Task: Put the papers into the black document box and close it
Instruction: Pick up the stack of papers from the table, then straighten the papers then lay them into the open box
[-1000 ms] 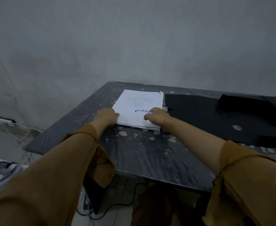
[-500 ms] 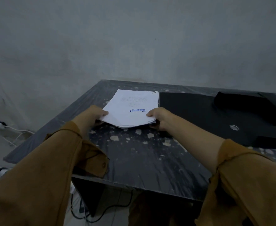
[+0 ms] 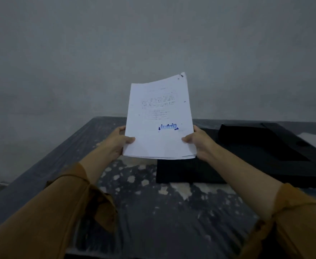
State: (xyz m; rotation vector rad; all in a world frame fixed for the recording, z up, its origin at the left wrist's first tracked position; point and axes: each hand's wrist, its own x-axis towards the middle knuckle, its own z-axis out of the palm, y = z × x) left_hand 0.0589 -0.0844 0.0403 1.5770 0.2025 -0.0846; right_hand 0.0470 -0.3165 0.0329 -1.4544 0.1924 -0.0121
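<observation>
White papers (image 3: 159, 124) are pinched at their lower corners, left hand (image 3: 117, 142) and right hand (image 3: 198, 142) each closed on an edge, held tilted above the desk (image 3: 153, 212). Keep the stack squared and carry it right, over the open black document box (image 3: 256, 156). A second ago the papers lay flat on the desk.

Worktop (image 3: 172, 212): dark, pale worn patches (scuffed). Black document box (image 3: 246, 157) lies open on its right half.
</observation>
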